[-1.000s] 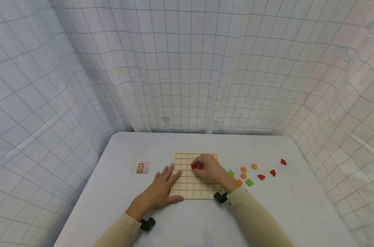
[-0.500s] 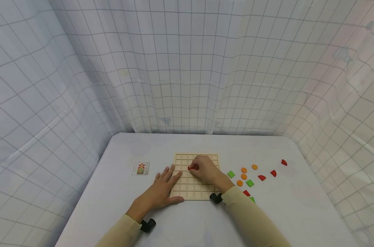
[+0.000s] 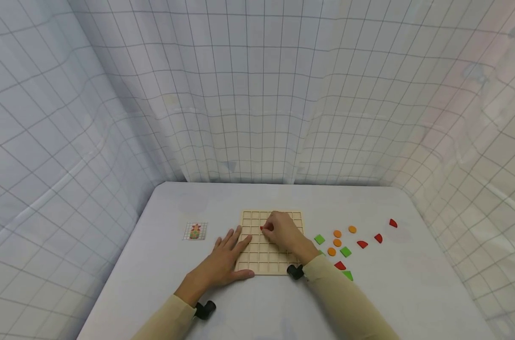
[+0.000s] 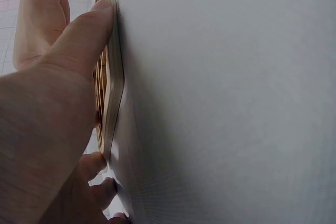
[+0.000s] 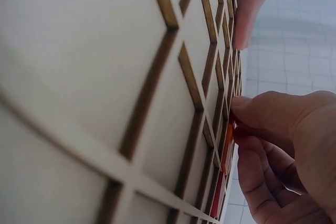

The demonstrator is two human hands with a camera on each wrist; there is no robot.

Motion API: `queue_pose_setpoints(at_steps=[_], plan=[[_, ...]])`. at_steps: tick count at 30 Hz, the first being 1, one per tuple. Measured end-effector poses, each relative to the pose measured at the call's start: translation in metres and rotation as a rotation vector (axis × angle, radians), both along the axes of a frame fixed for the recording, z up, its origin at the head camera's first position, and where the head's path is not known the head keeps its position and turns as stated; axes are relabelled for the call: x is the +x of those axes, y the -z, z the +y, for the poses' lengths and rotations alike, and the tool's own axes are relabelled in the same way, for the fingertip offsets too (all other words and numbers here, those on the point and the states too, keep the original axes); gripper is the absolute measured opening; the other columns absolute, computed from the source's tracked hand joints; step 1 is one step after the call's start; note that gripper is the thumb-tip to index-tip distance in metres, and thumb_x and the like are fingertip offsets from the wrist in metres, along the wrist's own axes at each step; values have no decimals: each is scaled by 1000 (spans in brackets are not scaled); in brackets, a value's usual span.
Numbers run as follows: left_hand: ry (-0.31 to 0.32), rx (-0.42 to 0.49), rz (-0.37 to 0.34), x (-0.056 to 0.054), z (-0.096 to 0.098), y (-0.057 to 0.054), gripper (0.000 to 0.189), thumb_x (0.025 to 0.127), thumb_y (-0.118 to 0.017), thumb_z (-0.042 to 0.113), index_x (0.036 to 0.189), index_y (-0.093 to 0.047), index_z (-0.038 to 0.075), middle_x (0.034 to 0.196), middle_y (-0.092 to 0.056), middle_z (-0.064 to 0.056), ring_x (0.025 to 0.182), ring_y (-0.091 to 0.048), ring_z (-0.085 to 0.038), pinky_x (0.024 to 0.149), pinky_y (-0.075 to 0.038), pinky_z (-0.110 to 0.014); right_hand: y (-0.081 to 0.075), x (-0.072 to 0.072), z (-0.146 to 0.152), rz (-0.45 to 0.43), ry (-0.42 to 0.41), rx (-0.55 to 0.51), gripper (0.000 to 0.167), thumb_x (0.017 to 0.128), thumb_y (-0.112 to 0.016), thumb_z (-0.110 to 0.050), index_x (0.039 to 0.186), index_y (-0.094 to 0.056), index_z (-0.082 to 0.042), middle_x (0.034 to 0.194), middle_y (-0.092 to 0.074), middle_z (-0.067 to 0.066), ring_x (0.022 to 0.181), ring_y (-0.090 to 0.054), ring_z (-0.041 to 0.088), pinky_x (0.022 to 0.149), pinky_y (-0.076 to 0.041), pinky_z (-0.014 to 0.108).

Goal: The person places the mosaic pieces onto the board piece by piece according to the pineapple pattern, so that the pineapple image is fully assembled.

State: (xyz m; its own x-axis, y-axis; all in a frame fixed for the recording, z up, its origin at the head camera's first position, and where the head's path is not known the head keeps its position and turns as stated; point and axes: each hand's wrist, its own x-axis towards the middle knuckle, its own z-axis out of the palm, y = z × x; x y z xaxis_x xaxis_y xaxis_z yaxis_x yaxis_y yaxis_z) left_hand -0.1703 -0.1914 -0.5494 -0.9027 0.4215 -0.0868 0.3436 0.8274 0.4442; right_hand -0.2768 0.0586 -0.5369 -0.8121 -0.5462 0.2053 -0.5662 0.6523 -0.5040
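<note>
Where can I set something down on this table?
The white table has bare room between the beige sleeves, nearer than the pale wooden grid board; behind that board; and left of the printed card. Right of the board is crowded: green squares, orange discs and red quarter-circles.

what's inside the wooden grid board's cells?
Wooden grid board: right wrist view shows red pieces and an orange piece near the right hand; shapes unclear. In the head view, that hand and the left hand cover some cells; contents there are hidden.
</note>
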Motion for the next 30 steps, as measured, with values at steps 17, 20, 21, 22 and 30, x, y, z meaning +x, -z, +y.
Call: queue_pose_setpoints(at_steps=[17, 20, 21, 22, 30], plan=[[-3, -1, -6, 2, 2, -5, 108, 103, -83, 67, 185, -35, 15, 196, -12, -25, 182, -17, -53, 140, -24, -83, 3, 0, 8, -57, 24, -62, 6, 105, -89, -13, 104, -93, -9, 106, -80, 6, 93, -70, 13, 80, -61, 28], [-2, 1, -4, 1, 2, -3, 108, 103, -83, 67, 185, -35, 15, 196, -12, -25, 182, -17, -53, 140, -23, -83, 1, 2, 12, -54, 34, -73, 6, 105, -88, -11, 106, -93, -8, 104, -81, 6, 90, -68, 12, 78, -59, 26], [-2, 0, -3, 0, 2, -2, 108, 103, -83, 68, 185, -35, 16, 196, -12, -25, 182, -17, -53, 140, -23, -83, 0, 2, 13, -51, 39, -73, 6, 105, -88, -11, 107, -93, -8, 104, -81, 6, 89, -68, 12, 78, -59, 26], [-2, -2, -4, 0, 1, -2, 108, 103, -82, 68, 185, -35, 16, 196, -12, -25, 182, -16, -53, 140, -23, -83, -1, 3, 15, -50, 44, -77, 6, 105, -88, -10, 107, -93, -8, 104, -81, 6, 88, -67, 12, 78, -59, 26], [-12, -2, -15, 0, 2, -1, 108, 102, -83, 68, 185, -36, 18, 196, -13, -24, 183, -16, -51, 141, -21, -82, -9, 7, 39, -36, 71, -71, 8, 107, -85, -10, 110, -92, -7, 104, -81, 6, 86, -66, 10, 76, -59, 24]])
